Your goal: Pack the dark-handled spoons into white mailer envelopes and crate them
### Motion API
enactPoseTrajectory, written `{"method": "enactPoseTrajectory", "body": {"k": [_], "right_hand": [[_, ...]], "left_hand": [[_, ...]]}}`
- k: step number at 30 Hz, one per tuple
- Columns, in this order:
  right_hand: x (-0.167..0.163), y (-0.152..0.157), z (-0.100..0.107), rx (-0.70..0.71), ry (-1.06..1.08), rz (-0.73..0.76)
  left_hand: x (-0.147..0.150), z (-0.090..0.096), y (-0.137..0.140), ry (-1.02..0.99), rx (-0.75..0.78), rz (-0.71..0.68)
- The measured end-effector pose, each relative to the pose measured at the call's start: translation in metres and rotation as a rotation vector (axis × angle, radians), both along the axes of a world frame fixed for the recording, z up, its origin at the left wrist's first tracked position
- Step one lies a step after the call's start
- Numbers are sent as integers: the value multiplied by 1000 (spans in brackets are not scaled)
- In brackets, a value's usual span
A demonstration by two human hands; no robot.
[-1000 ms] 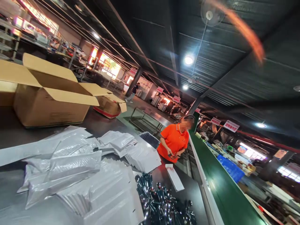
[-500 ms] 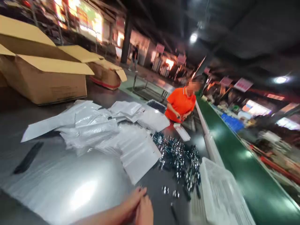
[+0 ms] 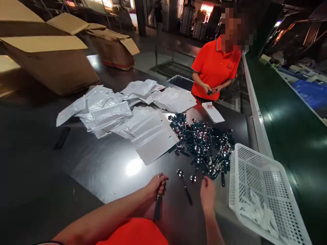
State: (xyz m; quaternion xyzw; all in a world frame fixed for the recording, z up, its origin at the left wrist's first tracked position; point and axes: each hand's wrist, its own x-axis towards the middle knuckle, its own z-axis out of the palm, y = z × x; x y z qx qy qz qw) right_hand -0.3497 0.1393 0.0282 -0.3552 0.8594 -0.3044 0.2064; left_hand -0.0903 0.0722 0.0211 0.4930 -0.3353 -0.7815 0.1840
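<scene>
My left hand (image 3: pixel 157 185) is closed around a spoon (image 3: pixel 157 208), its dark handle pointing down toward me; whether more than one spoon is in the fist is hidden. My right hand (image 3: pixel 207 194) is at the near edge of a heap of dark-handled metal spoons (image 3: pixel 201 137). Its fingers are curled together and their tips are hard to see, so anything between them is hidden. Between my hands, a loose spoon (image 3: pixel 184 185) lies on the dark table, and the bowl of another spoon (image 3: pixel 193 178) shows just left of my right hand.
White padded envelopes (image 3: pixel 153 136) lie spread behind the spoons. A white perforated basket (image 3: pixel 276 177) with crumpled white pieces stands at right, beside a green conveyor belt (image 3: pixel 283 119). Cardboard boxes (image 3: pixel 51 64) sit at back left. Across the table, a co-worker (image 3: pixel 214 68) holds something small and dark.
My hands were together at the near edge; now they are apart, the right one over by the spoon heap. The camera view has tilted down and levelled.
</scene>
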Motion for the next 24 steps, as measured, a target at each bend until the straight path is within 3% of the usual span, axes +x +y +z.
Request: {"method": "enactPoseTrajectory", "body": {"k": [4,8,12,17,20,24], "right_hand": [[-88,-51,-5,5,134,-14],[-114,-124,-12,-39,200,133],[-85,-191,-20,-149,218,351],[-39,-238,-34,-242,270,543],[-17,-258,-41,-257,307,656],[11,-300,-37,-217,401,769]], "left_hand": [[-23,-7,13,-35,163,186],[-28,-12,19,-146,247,265],[-23,-14,16,-254,275,287],[-11,-22,-5,-409,-15,162],[-6,-19,-43,-498,-216,122],[5,-16,-122,-528,-444,139]]}}
